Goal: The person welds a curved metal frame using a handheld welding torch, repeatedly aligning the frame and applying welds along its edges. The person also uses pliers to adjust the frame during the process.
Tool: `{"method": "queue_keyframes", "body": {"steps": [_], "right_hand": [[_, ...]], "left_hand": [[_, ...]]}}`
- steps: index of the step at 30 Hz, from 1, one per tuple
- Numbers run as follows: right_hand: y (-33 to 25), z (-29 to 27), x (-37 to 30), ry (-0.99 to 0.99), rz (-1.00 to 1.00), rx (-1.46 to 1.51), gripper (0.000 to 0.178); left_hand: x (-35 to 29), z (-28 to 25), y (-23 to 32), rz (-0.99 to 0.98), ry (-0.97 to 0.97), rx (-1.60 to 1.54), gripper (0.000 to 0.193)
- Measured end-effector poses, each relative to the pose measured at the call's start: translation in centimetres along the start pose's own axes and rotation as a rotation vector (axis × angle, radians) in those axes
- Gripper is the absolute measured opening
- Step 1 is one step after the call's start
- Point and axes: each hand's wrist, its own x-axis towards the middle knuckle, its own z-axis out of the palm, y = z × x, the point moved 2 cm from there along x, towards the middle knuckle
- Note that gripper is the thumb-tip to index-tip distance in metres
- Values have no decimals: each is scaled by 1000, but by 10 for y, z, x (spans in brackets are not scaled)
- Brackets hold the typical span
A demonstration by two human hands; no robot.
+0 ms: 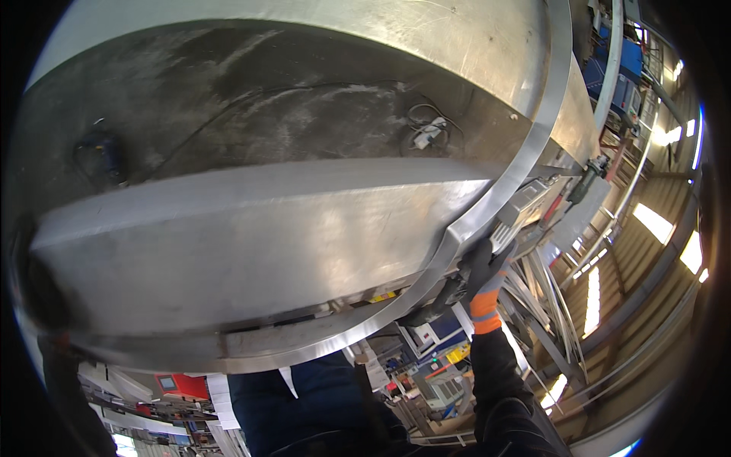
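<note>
A long folded sheet-metal panel [251,244] with a bent upper flange lies in front of me. A bright metal rim [525,160] runs round its right and near sides, with a corner at the panel's right end. My right hand [485,268], in a grey and orange glove, is just outside that corner, close to the rim. Its fingers are partly hidden, next to a dark object [438,302] I cannot make out. At the panel's left end is my left hand [47,293], dark-gloved and smeared; its fingers cannot be read.
Beyond the panel, a scuffed dark surface [304,126] carries a dark corded tool [109,156] and a white plug piece [430,133] with coiled cable. A slotted metal box [521,206] stands right of the rim. Metal bars [541,297] and a red machine [183,386] lie beyond.
</note>
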Motion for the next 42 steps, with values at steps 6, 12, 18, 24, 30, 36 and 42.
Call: {"method": "queue_keyframes", "body": {"steps": [6, 12, 18, 24, 30, 36, 42], "right_hand": [[49, -7, 42, 9, -141, 147, 40], [18, -25, -60, 12, -51, 664, 25], [22, -47, -234, -182, -333, 602, 41], [52, -44, -292, -88, -475, -66, 27], [37, 9, -370, -439, -328, 48, 36], [4, 65, -420, -738, -341, 88, 53], [-7, 85, -437, -901, -603, 20, 60]], "left_hand": [[-22, -2, -19, 16, 53, 81, 36], [-18, -22, 14, 78, 224, -52, 32], [-122, -32, 101, 257, -44, -218, 37], [-193, -12, 152, 350, -183, 40, 34], [-195, 16, 162, 219, -172, 152, 40], [-192, 41, 152, 298, 71, 249, 44], [-193, 45, 148, 290, 20, 208, 45]]}}
